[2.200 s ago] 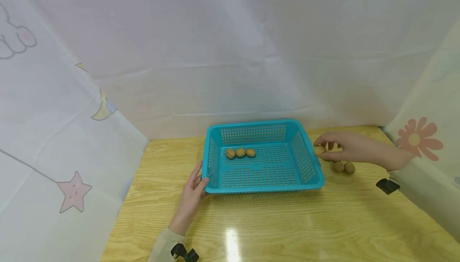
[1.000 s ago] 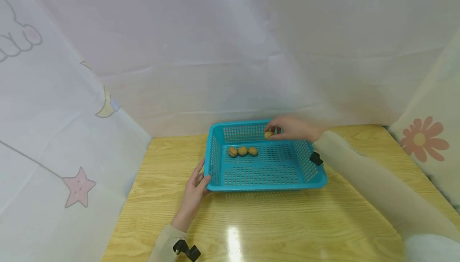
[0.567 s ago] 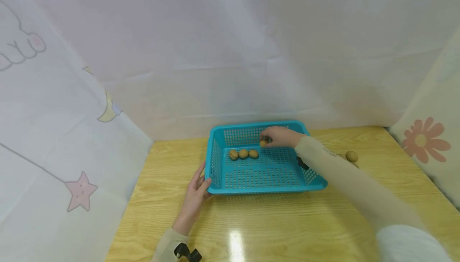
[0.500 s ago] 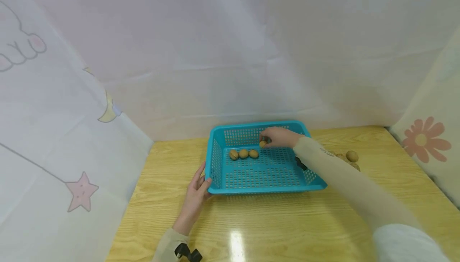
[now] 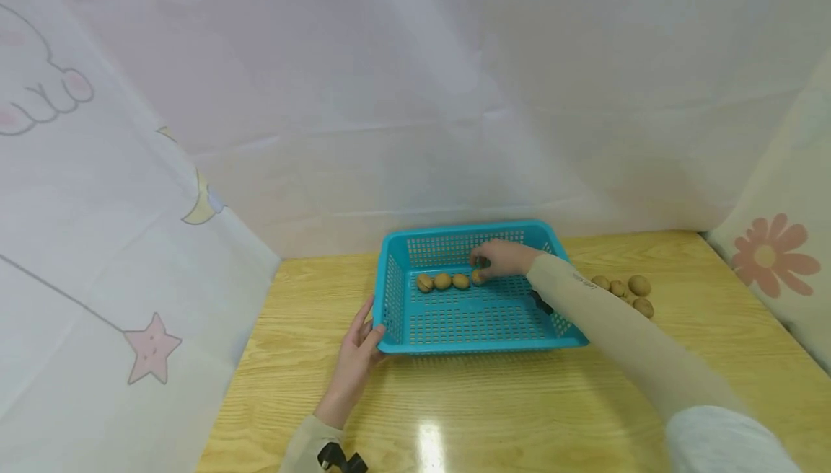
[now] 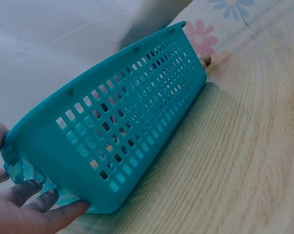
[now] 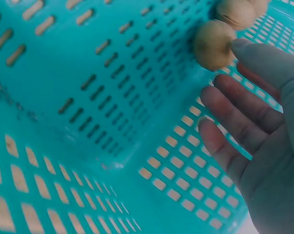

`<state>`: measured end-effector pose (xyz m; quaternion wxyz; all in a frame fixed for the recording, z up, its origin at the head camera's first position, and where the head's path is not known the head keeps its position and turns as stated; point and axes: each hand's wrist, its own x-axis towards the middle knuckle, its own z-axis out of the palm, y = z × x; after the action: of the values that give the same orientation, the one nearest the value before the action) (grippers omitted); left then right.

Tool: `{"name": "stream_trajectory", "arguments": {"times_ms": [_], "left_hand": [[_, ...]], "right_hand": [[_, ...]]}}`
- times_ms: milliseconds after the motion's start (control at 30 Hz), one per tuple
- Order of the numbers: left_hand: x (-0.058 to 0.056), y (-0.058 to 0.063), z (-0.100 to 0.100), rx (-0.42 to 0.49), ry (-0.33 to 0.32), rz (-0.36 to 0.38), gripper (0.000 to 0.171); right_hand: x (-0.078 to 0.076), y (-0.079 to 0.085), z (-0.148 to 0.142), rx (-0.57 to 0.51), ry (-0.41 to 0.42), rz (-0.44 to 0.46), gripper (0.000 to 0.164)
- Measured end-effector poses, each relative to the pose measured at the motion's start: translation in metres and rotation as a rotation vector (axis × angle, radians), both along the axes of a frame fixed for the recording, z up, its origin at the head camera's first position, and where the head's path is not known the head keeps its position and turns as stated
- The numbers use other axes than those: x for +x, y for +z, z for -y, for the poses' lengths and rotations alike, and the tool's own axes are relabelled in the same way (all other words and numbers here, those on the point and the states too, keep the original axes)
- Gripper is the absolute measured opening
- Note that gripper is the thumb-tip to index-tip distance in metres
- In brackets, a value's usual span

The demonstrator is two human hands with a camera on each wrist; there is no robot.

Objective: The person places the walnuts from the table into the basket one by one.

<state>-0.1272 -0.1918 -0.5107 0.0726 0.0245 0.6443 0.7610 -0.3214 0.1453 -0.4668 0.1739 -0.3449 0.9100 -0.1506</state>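
A turquoise plastic basket (image 5: pixel 477 348) with slotted walls stands on the wooden table. My left hand (image 5: pixel 353 365) grips its near left corner, thumb at the rim and fingers against the outer wall. Inside the basket, a row of walnuts (image 5: pixel 443 281) lies towards the back. My right hand (image 5: pixel 506 258) reaches over the right side and pinches the walnut (image 7: pixel 215 45) at the row's right end with its fingertips. In the right wrist view the thumb touches that walnut, while the lower fingers are spread loosely above the basket floor.
More walnuts (image 5: pixel 639 285) lie in a small cluster on the table (image 5: pixel 519 408), right of the basket and beyond the right forearm. A pale cloth (image 5: pixel 422 98) with printed figures hangs behind and at both sides.
My right hand has carried a walnut from the cluster on the right into the basket and lowered it to the right end of the row. My left hand keeps its grip on the basket.
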Motion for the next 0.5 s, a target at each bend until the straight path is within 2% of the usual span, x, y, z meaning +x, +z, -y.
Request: {"name": "stream_trajectory", "arguments": {"times_ms": [267, 500], "left_hand": [[0.001, 0.001, 0.0, -0.007, 0.01, -0.002, 0.067], [0.001, 0.001, -0.001, 0.002, 0.008, 0.0, 0.069]], "right_hand": [[0.007, 0.03, -0.013, -0.056, 0.033, -0.069, 0.024], [0.015, 0.045, -0.031, -0.123, 0.078, -0.164, 0.015]]}}
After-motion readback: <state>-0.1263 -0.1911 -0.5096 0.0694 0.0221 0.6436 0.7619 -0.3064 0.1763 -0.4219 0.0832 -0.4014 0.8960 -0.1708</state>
